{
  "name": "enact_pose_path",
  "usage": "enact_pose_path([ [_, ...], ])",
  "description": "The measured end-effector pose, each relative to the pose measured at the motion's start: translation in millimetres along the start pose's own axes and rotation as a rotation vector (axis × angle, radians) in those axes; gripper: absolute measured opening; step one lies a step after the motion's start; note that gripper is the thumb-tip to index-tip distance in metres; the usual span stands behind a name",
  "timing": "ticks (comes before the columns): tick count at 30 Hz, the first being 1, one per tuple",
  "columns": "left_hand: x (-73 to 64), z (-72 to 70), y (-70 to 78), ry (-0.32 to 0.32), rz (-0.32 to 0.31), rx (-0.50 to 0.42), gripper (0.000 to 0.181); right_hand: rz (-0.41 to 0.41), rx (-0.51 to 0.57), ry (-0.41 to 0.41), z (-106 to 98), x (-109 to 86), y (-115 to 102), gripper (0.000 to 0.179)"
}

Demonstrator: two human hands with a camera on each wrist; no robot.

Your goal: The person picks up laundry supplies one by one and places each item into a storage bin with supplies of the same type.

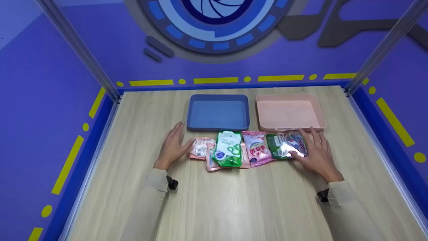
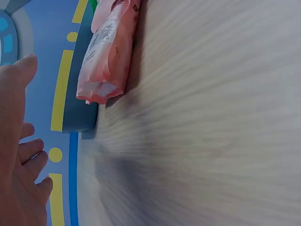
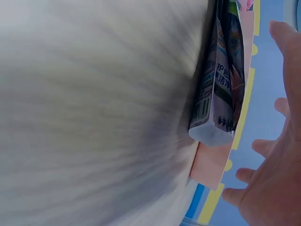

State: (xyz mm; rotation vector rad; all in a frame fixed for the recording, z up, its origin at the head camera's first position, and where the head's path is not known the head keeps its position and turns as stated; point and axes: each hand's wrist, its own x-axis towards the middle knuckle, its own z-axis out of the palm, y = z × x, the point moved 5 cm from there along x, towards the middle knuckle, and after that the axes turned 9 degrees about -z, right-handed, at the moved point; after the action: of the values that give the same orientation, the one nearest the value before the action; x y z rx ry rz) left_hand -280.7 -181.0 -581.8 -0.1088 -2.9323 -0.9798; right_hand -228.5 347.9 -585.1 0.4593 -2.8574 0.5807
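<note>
In the head view, a row of soft plastic packets lies side by side and partly overlapping. My left hand (image 1: pixel 173 147) is at the row's left end, its thumb near a salmon-pink packet (image 1: pixel 200 147). A green-and-white pouch (image 1: pixel 228 147) lies on top of another pink packet (image 1: pixel 211 162). Right of it lies a bright pink packet (image 1: pixel 257 149), then a shiny dark green packet (image 1: pixel 278 146). My right hand (image 1: pixel 317 155) has its fingers spread at that packet's right end. The right wrist view shows a pale packet with printed text (image 3: pixel 214 94) below the hand.
A blue tray (image 1: pixel 218 129) and a pink tray (image 1: pixel 291 129) stand just behind the packets on the wooden table (image 1: pixel 227 204). Purple-blue panels (image 1: pixel 100 47) with metal corner posts enclose the table at the back and sides.
</note>
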Motion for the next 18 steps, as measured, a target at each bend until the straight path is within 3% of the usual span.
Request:
enact_pose_path([
  [6, 10.3, -2.6, 3.7, 0.009, -0.003, -0.068, 0.087, -0.004, 0.026, -0.012, 3, 3.9, -6, 0.100],
  [18, 27.6, -3.5, 7.5, 0.033, 0.016, -0.105, 0.080, -0.021, 0.056, -0.059, 8, 14.7, -20, 0.100],
])
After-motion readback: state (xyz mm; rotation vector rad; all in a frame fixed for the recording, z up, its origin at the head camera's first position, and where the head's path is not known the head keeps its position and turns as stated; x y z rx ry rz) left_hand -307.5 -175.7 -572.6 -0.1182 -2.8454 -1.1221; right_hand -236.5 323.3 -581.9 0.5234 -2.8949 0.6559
